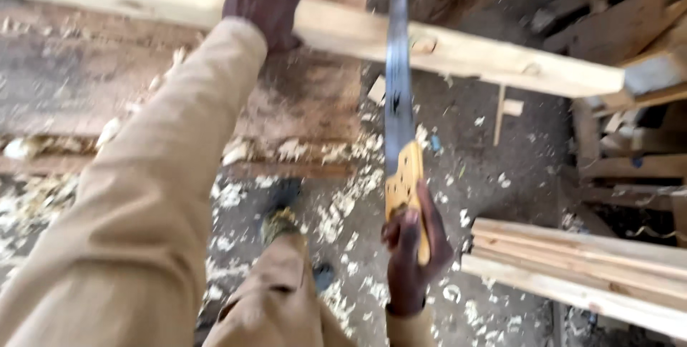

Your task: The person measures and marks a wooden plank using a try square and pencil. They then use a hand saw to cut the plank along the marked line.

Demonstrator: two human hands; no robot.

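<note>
**Saw on the beam**

Your right hand (409, 254) is clamped on the yellow handle of the handsaw (398, 96), whose blade reaches away across the pale wooden beam (458, 50). Left of the blade, your left hand (263, 5) presses flat on that beam.

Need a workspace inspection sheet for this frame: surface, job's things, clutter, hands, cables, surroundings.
Surface: worn wooden bench, dusty.
Job's things: pale wooden beam across the bench; handsaw, blade upright against the beam.
Clutter: wood shavings over bench and floor.
Grippers: left hand pressed on the beam; right hand gripping the saw's yellow handle.
Cables: nothing seen.
Surroundings: stacked planks lower right; scrap timber upper right.
</note>
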